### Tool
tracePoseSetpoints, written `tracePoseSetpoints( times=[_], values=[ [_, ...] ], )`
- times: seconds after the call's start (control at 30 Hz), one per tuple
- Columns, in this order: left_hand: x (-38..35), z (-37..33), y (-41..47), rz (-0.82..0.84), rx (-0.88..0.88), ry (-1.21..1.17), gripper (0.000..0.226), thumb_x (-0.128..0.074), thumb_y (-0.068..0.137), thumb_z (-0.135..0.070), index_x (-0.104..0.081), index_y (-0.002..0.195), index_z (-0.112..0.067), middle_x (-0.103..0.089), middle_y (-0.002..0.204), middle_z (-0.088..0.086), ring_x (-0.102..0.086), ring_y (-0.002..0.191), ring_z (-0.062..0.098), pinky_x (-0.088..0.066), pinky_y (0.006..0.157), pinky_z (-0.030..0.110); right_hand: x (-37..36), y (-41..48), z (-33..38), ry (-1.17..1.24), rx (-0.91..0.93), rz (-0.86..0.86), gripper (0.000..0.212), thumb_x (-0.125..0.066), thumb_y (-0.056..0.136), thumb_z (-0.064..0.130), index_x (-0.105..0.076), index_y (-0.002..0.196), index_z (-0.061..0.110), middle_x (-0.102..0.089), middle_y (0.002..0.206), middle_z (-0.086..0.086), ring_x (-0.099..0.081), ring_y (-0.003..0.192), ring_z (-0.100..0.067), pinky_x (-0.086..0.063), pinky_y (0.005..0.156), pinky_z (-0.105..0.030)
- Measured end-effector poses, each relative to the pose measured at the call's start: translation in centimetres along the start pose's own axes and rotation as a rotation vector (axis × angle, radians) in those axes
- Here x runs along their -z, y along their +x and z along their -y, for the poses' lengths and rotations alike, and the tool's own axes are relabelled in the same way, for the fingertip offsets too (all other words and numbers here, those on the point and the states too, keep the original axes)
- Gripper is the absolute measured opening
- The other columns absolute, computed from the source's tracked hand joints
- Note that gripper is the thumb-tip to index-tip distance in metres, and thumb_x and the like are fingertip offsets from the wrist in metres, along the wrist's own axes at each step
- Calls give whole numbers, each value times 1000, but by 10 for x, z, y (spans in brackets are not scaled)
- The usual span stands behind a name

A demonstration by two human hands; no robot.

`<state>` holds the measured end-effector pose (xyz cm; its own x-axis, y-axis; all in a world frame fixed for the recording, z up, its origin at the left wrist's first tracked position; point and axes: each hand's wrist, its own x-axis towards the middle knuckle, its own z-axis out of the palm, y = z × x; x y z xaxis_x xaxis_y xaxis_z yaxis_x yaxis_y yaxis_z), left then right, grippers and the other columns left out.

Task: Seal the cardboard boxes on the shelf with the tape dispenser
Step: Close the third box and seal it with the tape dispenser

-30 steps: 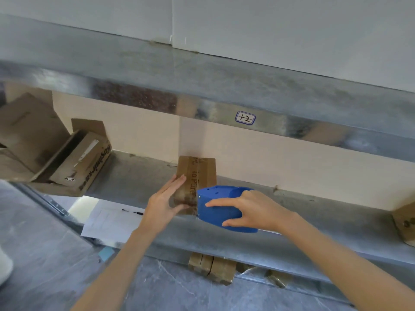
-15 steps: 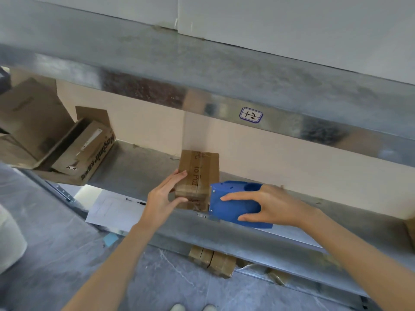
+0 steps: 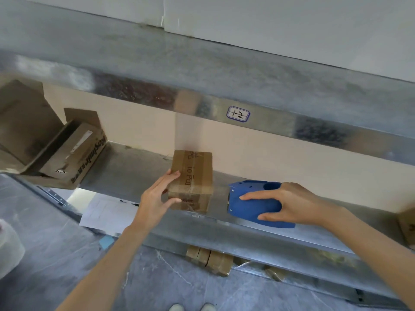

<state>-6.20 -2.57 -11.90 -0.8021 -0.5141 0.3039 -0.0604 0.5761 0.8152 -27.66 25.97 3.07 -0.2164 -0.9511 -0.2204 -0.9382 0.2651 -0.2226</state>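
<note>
— Which step?
— Seemingly between boxes: tape ran over the top of the small box [image 3: 192,176]. The left hand [image 3: 157,198] gripped its near-left corner. The right hand [image 3: 289,203], fingers wrapped round the tape dispenser [image 3: 251,205], held it at the box's three o'clock, apart.
— Next?
— Likely the open carton [image 3: 74,158] at nine o'clock, flaps first.
— Setting?
— Steel shelf [image 3: 134,167], grey floor [image 3: 56,254].

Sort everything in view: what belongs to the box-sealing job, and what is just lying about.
Job: small cardboard box, held by left hand; blue tape dispenser, in right hand; open carton on shelf.
Lying about: paper sheet, floor boxes, shelf label.
</note>
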Motion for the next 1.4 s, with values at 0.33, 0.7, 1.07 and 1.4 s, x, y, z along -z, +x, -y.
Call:
tracePoseSetpoints(
  times=[0.33, 0.7, 1.07, 1.4],
  values=[
    [-2, -6, 1, 22, -6, -17, 80, -85, 72, -10, -49, 138, -36, -48, 141, -27, -42, 140, 6, -48, 107, 49, -10, 14, 17, -1, -125, 23, 54, -61, 93, 48, -36, 140, 59, -35, 54, 8, -37, 53, -7, -29, 53, -18],
    [-2, -13, -1, 23, 38, -70, 76, -83, 75, -4, -50, 137, -35, -48, 139, -23, -41, 131, -14, -48, 108, 39, -2, 5, 28, 61, -126, 47, 49, -65, 90, 45, -43, 129, 64, -52, 69, 12, -50, 66, -9, -35, 57, -20],
    [-2, -7, -1, 32, 19, -90, 76, -83, 74, -9, -52, 139, -34, -53, 141, -17, -49, 136, 14, -47, 106, 52, 10, -17, 35, 277, -133, 25, 47, -71, 86, 44, -50, 121, 68, -54, 59, 8, -44, 53, -10, -38, 56, -26],
    [-1, -8, -1, 31, 47, -63, 76, -85, 72, -8, -54, 138, -31, -51, 146, -9, -43, 137, -2, -48, 106, 49, -5, -2, 32, 141, -218, 45, 49, -65, 89, 49, -43, 129, 67, -60, 77, 4, -55, 70, -14, -44, 64, -26]
  ],
)
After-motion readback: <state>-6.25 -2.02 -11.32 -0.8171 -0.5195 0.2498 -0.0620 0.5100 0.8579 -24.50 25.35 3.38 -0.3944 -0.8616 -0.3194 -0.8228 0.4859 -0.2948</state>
